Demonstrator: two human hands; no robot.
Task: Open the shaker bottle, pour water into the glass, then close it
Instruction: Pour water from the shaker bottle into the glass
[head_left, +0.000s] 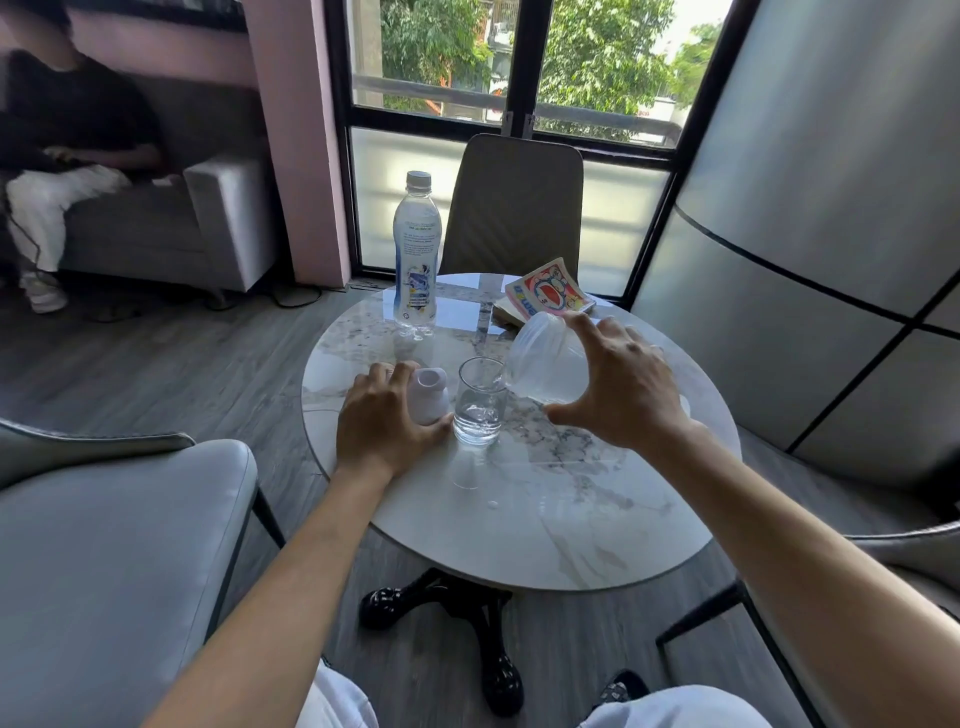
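Observation:
My right hand (621, 387) grips the clear shaker bottle (545, 358), tipped on its side with its mouth over the glass. A thin stream of water runs from it into the clear glass (480, 400), which stands upright on the round marble table (571, 519) and holds a little water. My left hand (387, 421) rests on the table to the left of the glass, wrapped around the pale lilac shaker lid (428, 397), which stands on the table.
A capped plastic water bottle (417, 254) stands at the table's far left. A comic book (545, 296) lies at the far edge. Chairs surround the table: one opposite (514, 202), one at my left (119, 545). A person sits on a sofa (228, 208) far left.

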